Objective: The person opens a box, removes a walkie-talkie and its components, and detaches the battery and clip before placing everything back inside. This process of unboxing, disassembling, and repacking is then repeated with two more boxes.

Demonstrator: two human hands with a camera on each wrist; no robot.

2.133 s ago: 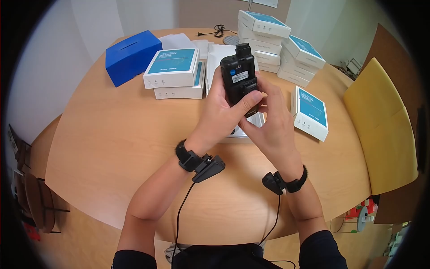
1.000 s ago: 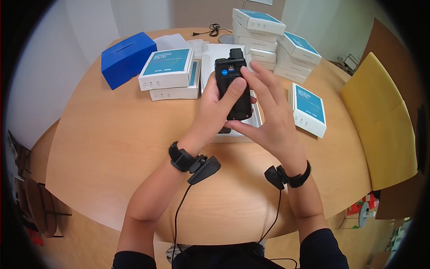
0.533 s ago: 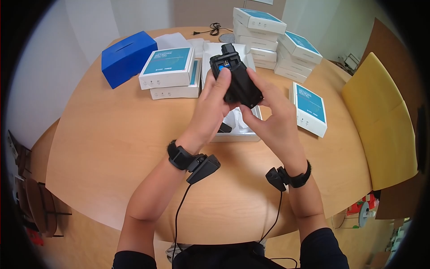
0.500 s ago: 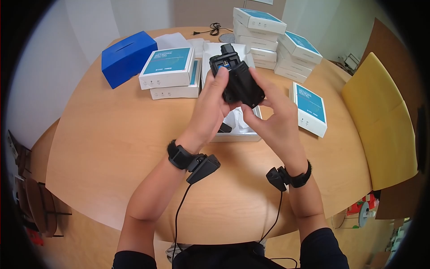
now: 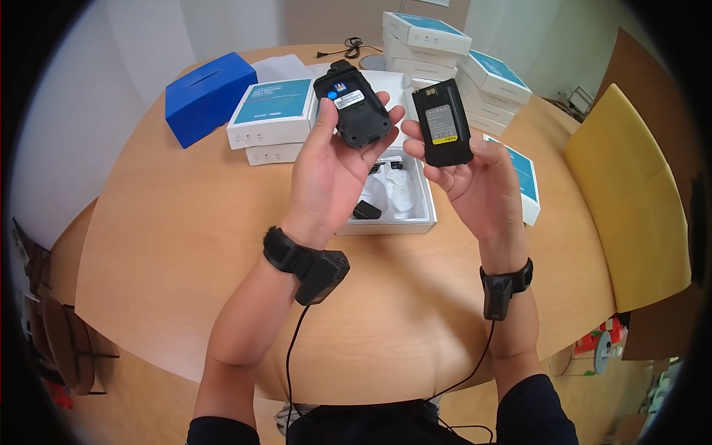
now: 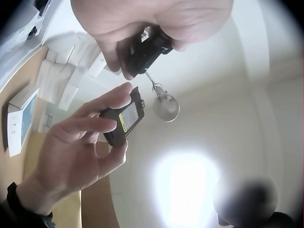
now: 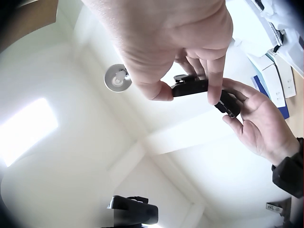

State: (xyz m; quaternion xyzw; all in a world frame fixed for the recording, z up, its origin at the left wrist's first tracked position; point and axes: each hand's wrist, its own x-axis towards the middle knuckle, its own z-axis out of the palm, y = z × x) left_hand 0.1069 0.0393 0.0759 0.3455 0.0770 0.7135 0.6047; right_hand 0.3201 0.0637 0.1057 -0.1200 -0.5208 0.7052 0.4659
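Observation:
My left hand [image 5: 324, 167] holds a black handheld device [image 5: 354, 111] with its back up, showing a white label, a blue dot and metal contacts in a recess. Thumb and fingers of my right hand [image 5: 478, 178] pinch a black battery pack [image 5: 443, 126] with a grey and yellow label. Device and battery are apart, side by side above an open white box [image 5: 400, 227]. In the left wrist view the battery [image 6: 124, 118] is gripped at its edges by the right hand [image 6: 71, 152]. The device [image 7: 228, 103] shows beyond the right hand in the right wrist view.
A black piece [image 5: 367, 210] and clear plastic wrapping [image 5: 401, 191] lie in the open box. Closed white-and-teal boxes [image 5: 271, 111] and a blue box [image 5: 211, 96] stand at the left; stacked boxes [image 5: 426, 55] stand at the back right. A yellow chair [image 5: 630, 200] is at the right.
The battery has come off the device's back and moved right in my right hand. My left hand has moved slightly left with the device, uncovering its label and more of the open box.

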